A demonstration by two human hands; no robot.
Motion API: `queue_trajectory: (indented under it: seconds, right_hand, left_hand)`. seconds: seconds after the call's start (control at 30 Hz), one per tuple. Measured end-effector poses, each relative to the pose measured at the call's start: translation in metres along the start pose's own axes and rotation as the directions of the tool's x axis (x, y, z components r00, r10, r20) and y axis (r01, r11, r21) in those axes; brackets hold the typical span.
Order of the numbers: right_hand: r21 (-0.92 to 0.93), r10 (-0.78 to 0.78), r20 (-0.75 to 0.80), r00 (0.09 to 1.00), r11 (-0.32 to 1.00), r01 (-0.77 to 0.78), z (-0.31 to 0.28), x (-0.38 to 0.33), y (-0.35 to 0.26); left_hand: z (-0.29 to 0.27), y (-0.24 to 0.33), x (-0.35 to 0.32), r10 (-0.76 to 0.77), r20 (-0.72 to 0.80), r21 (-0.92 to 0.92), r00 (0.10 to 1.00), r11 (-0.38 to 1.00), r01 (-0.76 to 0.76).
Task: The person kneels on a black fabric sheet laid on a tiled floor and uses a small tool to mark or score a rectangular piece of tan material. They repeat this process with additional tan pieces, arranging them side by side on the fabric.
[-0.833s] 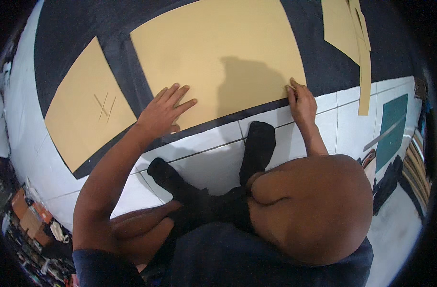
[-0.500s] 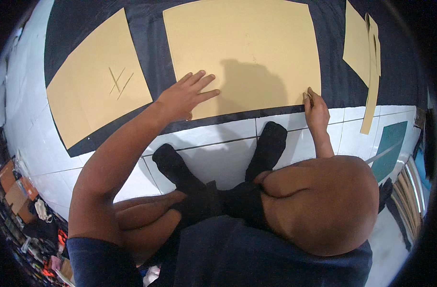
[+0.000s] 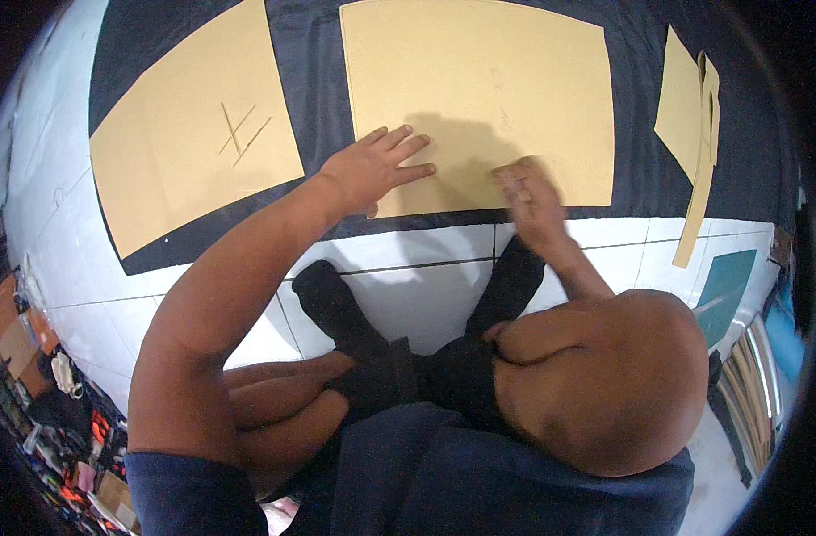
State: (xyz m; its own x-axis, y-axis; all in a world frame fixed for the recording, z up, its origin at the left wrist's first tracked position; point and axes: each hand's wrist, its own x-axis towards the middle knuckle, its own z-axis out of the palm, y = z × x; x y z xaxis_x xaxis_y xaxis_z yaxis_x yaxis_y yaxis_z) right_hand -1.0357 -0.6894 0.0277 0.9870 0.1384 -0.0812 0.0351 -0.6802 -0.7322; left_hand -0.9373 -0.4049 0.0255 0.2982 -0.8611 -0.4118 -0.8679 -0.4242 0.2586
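A large tan card pattern piece [image 3: 479, 71] with a curved far edge lies flat on dark cloth [image 3: 318, 89]. My left hand [image 3: 372, 170] rests on its near left part, fingers spread and palm down. Over the near right part of the same piece is my right hand [image 3: 535, 201], slightly blurred, with its fingers curled together. Whatever it may be pinching is too small and smeared to name. To the left, a second tan card piece [image 3: 175, 152] with slits cut in it lies on the cloth.
At the right lie a smaller tan piece [image 3: 678, 116] and a long narrow strip [image 3: 695, 214] reaching past the cloth onto white tiles [image 3: 408, 255]. Farther right are a green mat [image 3: 728, 286] and long curved items [image 3: 749, 375]. Mixed clutter [image 3: 68, 420] fills the lower left. My feet stand near the cloth.
My right hand has moved left from the large piece's near right corner to over its lower part. My left hand stays spread on the card. The whole view has shifted slightly.
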Motion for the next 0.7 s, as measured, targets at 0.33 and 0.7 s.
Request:
queue_trajectory:
  seconds: [0.33, 0.7]
  right_hand:
    - [0.307, -0.402, 0.381, 0.833, 0.904, 0.297, 0.098, 0.017, -0.047]
    - [0.199, -0.439, 0.407, 0.801, 0.898, 0.391, 0.096, 0.024, -0.054]
  left_hand:
    - [0.006, -0.002, 0.004, 0.010, -0.068, -0.024, 0.998, 1.000, -0.012]
    - [0.012, -0.004, 0.005, 0.015, -0.086, -0.032, 0.996, 0.999, -0.018]
